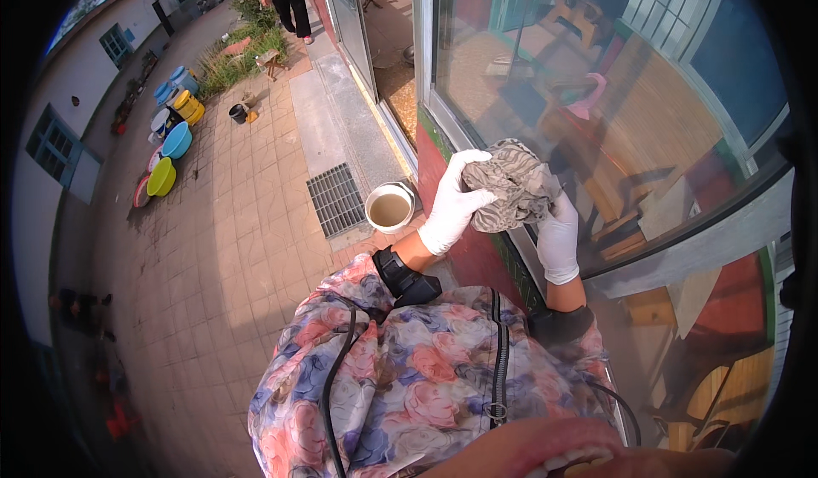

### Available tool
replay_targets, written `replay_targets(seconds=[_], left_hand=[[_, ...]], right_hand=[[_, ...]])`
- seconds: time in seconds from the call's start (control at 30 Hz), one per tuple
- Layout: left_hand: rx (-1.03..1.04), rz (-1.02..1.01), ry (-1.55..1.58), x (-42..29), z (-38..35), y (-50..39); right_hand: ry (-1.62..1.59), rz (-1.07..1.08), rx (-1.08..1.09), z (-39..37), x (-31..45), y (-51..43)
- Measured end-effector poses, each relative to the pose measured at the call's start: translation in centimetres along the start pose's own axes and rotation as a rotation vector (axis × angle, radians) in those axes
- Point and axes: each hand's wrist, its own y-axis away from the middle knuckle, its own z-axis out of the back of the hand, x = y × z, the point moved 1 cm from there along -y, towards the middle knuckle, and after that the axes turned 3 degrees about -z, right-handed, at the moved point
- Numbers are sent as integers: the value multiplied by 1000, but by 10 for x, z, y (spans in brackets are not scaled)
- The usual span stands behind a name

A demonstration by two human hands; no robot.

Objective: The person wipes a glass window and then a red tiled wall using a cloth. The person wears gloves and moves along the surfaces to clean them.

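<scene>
A crumpled grey cloth with dark zebra-like stripes (511, 187) is bunched between my two hands, in front of a large glass pane (511, 107). My left hand (455, 200), in a white glove, grips the cloth's left side, with the thumb across its front. My right hand (558, 240), gloved the same way, holds the lower right side; some of its fingers are hidden behind the cloth. Whether the cloth touches the glass, I cannot tell. Below and left of my left hand stands a white bucket (390, 208) of murky brownish water.
A metal floor grate (337, 200) lies beside the bucket on the paving. Ahead, a glazed door (348, 24) stands ajar, and a person in black trousers (291, 5) is beyond it. Colourful basins (162, 176) and several buckets (189, 106) line the yard's left. Wooden furniture (613, 190) shows through the glass.
</scene>
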Motion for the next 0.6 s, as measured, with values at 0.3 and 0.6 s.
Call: replay_targets(seconds=[0.3, 0.6], left_hand=[[-28, 349, 573, -16, 99, -25], [-279, 413, 97, -23, 151, -32]], right_hand=[[-416, -179, 138, -82, -30, -65], [-235, -212, 37, -112, -58, -94]])
